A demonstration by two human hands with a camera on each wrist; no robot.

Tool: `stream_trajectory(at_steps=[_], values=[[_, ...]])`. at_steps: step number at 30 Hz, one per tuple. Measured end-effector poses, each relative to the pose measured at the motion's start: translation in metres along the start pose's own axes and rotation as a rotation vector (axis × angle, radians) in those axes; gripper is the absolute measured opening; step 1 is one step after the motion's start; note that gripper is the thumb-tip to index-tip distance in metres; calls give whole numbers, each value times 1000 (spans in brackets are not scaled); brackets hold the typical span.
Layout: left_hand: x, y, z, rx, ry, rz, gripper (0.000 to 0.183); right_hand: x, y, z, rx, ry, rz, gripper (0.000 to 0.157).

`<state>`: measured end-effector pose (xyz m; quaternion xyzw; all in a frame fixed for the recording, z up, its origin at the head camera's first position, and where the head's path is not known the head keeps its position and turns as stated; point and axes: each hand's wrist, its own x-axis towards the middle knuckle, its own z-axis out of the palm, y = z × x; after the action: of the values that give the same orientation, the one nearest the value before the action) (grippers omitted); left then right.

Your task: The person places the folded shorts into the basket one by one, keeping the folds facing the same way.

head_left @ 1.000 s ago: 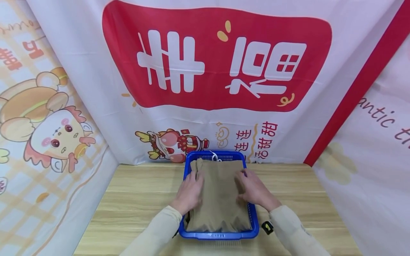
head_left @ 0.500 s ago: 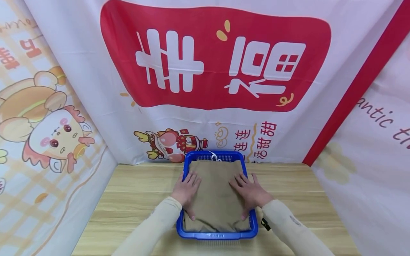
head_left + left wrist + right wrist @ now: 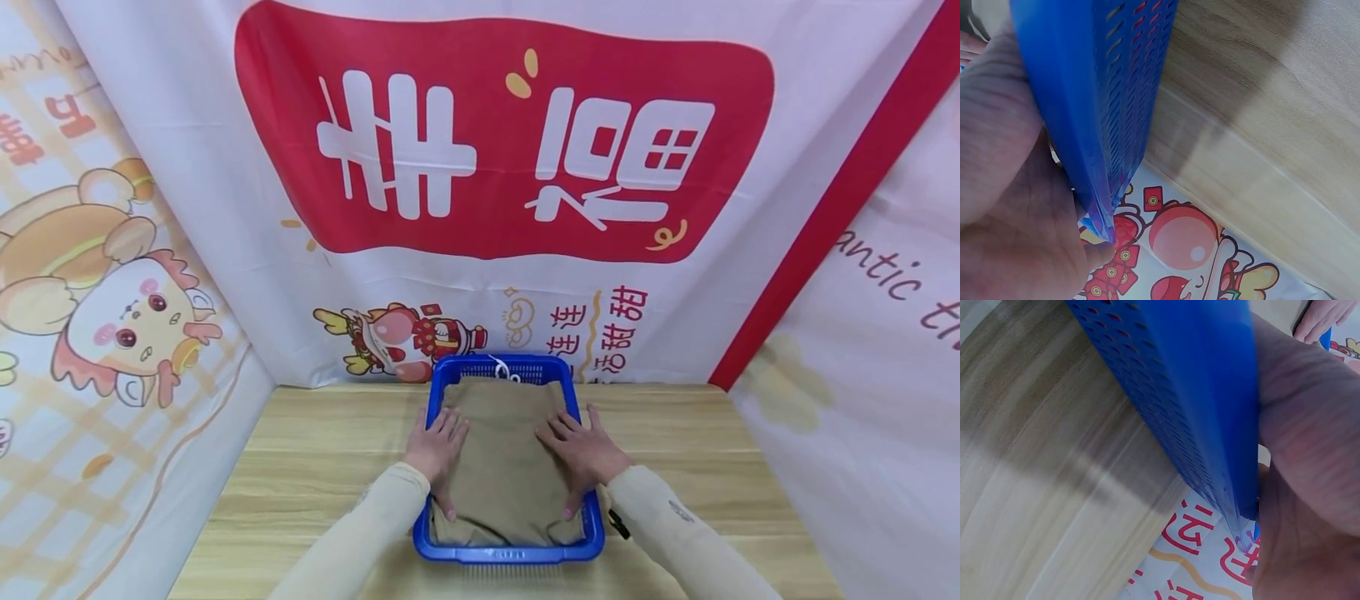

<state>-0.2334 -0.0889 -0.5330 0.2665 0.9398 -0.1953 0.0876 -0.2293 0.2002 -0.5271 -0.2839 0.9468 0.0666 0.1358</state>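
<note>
A folded khaki cloth (image 3: 502, 467) lies flat inside a blue plastic basket (image 3: 510, 553) on the table. Spread over the cloth's left side is my left hand (image 3: 437, 450), its fingers straight and the thumb pointing toward me. My right hand (image 3: 585, 454) rests the same way on the right side, fingers fanned out. In the left wrist view the left palm (image 3: 1022, 231) lies over the rim of the perforated basket wall (image 3: 1063, 112). The right wrist view has the right palm (image 3: 1310, 544) over the opposite rim. Most fingertips are hidden in the wrist views.
The basket stands on a wood-grain table (image 3: 330, 458) near the back wall's printed cloth (image 3: 510, 317). A white tie (image 3: 501, 367) sits at the basket's far end. A small black item (image 3: 619, 525) lies beside the right sleeve, partly covered.
Both hands went from curled at the cloth's sides to spread flat on top of it. The cloth lies smoother, and its raised far-left fold has dropped. Over the last half second little moved.
</note>
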Motion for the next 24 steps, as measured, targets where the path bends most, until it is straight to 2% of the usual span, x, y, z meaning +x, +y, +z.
stream_trajectory(at_steps=[9, 16, 20, 24], values=[[-2, 5, -4, -1, -24, 1, 150, 2, -6, 2, -53, -16, 5, 135], [-3, 7, -4, -8, -10, 10, 149, -1, -5, 2, -12, 1, -16, 133], [-3, 2, -5, -106, 54, 11, 145, -6, -3, -3, 118, 67, -51, 125], [-6, -8, -7, -306, 177, -3, 126, -13, 0, -11, 251, 195, -60, 104]])
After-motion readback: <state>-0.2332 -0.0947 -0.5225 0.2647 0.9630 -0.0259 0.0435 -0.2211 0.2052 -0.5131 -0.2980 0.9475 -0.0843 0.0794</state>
